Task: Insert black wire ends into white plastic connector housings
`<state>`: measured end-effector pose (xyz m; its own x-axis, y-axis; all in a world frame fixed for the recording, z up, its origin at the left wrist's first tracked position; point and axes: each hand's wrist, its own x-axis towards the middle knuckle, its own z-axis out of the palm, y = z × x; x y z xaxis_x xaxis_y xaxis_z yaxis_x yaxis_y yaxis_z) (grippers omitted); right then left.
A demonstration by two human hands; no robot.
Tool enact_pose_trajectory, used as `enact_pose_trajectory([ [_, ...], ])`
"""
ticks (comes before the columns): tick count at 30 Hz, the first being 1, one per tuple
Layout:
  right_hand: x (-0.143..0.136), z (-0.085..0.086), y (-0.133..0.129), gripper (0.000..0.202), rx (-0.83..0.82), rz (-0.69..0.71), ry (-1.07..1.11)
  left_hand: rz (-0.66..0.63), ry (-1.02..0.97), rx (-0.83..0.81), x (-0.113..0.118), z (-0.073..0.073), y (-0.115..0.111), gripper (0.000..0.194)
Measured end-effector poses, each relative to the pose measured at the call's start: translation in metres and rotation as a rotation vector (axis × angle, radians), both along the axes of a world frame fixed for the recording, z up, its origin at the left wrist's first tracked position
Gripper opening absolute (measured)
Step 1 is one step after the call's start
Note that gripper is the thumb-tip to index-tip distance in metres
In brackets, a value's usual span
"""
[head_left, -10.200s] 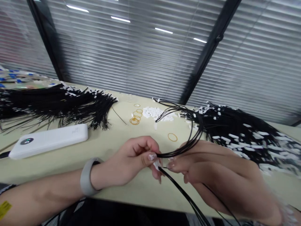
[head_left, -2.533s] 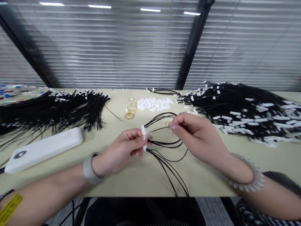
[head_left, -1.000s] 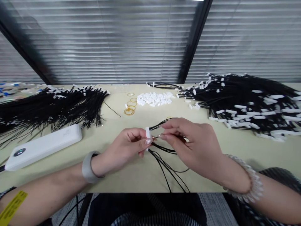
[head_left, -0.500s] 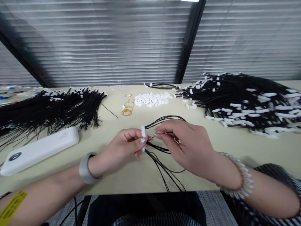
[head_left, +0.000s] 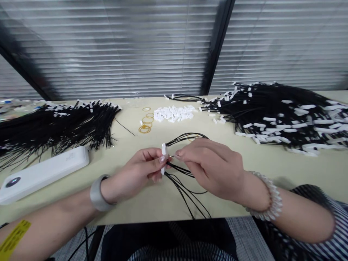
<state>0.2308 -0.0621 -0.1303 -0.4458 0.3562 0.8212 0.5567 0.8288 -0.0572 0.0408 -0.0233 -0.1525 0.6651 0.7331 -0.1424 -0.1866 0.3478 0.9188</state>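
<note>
Pinched between the thumb and fingers of my left hand [head_left: 148, 165] is a long white connector housing [head_left: 163, 149], held upright over the table. Several thin black wires [head_left: 179, 180] run out of its right side, in groups at the top, middle and bottom. My right hand [head_left: 213, 168] is closed just to the right, its thumb and forefinger pinching a thin wire whose metal tip [head_left: 172, 156] points at the housing. Whether that tip is inside the housing I cannot tell. Part of the wires is hidden behind my right hand.
A heap of loose white housings [head_left: 174, 113] lies beyond my hands, beside yellow rubber bands [head_left: 145, 127]. Black wires [head_left: 78, 125] are piled at left, near a white power bank [head_left: 45, 174]. A larger pile of black wires with white connectors [head_left: 282, 112] covers the right side.
The whole view has shifted slightly. My right hand has turned a little over the wire, and the pinched wire's tip still sits close to the housing. My left hand keeps its hold.
</note>
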Motion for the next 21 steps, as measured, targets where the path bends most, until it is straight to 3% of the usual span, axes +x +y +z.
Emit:
enact_pose_trajectory([
  [7,0.0012,-0.0028,0.0008,0.024,0.004,-0.010,-0.029,-0.057,-0.006,-0.044,-0.0010,-0.0003,0.0006,0.013],
  [21,0.0024,-0.0001,-0.0036,0.023,0.011,-0.003,-0.083,-0.033,-0.001,-0.062,0.0011,0.0045,-0.0022,0.016],
])
